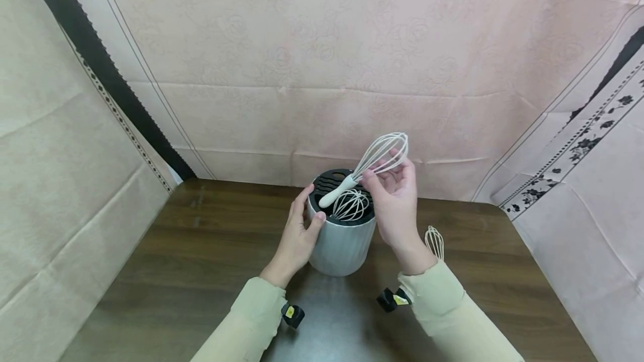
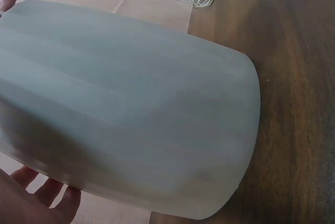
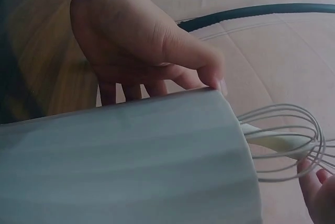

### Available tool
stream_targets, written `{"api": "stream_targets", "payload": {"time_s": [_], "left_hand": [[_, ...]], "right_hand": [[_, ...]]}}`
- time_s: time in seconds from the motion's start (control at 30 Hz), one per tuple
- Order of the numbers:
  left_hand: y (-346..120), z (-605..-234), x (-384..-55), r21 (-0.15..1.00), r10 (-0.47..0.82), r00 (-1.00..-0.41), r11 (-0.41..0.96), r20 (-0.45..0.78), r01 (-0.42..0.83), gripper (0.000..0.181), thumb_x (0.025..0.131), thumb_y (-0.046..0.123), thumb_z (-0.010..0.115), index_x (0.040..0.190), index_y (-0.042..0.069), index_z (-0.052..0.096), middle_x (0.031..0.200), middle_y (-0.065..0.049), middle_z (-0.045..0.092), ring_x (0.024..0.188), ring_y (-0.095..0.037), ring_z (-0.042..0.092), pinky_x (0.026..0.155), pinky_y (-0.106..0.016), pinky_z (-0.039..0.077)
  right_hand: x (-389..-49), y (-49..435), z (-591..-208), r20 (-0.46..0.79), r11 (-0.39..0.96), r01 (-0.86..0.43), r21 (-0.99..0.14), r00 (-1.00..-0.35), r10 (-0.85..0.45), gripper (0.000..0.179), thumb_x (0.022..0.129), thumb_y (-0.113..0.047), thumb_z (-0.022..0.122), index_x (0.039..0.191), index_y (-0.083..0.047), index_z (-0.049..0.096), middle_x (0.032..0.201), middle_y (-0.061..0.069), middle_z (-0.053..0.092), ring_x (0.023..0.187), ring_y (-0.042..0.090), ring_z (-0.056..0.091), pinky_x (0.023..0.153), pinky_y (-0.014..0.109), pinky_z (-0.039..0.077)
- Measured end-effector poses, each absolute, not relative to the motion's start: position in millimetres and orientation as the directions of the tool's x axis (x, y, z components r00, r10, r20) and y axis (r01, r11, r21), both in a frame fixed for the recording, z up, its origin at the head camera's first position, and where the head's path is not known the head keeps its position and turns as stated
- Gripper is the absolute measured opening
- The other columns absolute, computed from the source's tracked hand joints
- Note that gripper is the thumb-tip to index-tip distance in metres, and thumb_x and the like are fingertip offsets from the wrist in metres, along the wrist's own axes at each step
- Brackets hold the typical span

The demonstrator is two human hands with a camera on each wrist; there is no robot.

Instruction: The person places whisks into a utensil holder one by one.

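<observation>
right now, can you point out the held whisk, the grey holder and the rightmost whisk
Held whisk (image 1: 346, 185): head view, on its white handle.
Grey holder (image 1: 339, 247): head view, on its outer wall.
Rightmost whisk (image 1: 435, 242): head view, on its wire loops.

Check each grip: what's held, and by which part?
Right grip: a whisk, by its wires near the handle. Left grip: the container, at its rim and upper side.

Matt, smooth container (image 1: 338, 250), perhaps plastic
</observation>
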State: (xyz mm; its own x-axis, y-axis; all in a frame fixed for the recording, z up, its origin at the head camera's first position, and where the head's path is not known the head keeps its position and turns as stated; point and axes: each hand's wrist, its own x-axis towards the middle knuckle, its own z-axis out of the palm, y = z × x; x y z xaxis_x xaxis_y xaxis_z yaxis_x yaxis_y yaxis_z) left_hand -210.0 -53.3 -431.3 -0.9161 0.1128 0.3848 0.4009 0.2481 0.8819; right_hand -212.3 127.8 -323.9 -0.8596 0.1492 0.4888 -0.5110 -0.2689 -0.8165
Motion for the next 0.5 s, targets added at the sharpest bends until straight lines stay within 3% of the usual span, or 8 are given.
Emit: {"api": "stream_targets", "payload": {"time_s": [0.13,0.27,0.5], "left_hand": [[-54,-435,-212,0.874,0.106,-0.911,0.258,0.398,0.412,0.059,0.101,0.037,0.049,0.152,0.034,0.020,0.154,0.002,0.023,0.137,-0.025,0.031,0.107,-0.055,0.030],[-53,-435,-210,0.873,0.108,-0.913,0.269,0.392,0.407,0.059,0.100,0.042,0.048,0.152,0.037,0.019,0.154,0.006,0.023,0.138,-0.023,0.030,0.108,-0.054,0.030],[-52,-433,-209,0.876,0.110,-0.913,0.259,0.392,0.407,0.059,0.100,0.042,0.047,0.152,0.035,0.020,0.154,0.003,0.023,0.139,-0.024,0.028,0.108,-0.054,0.029]], "right_hand": [[-215,123,-322,0.499,-0.166,-0.501,-0.849,-0.865,0.057,0.061,0.087,0.002,0.067,0.138,-0.004,0.034,0.129,0.026,0.044,0.115,0.039,0.049,0.092,0.036,0.050],[-213,120,-317,0.485,-0.027,-0.485,-0.874,-0.874,-0.005,0.060,0.087,-0.001,0.069,0.138,-0.005,0.037,0.127,0.017,0.050,0.111,0.031,0.054,0.096,0.034,0.046],[-199,109,-295,0.489,0.112,-0.495,-0.861,-0.869,-0.082,0.060,0.087,0.002,0.067,0.137,0.006,0.034,0.117,0.025,0.053,0.102,0.034,0.059,0.087,0.035,0.052]]}}
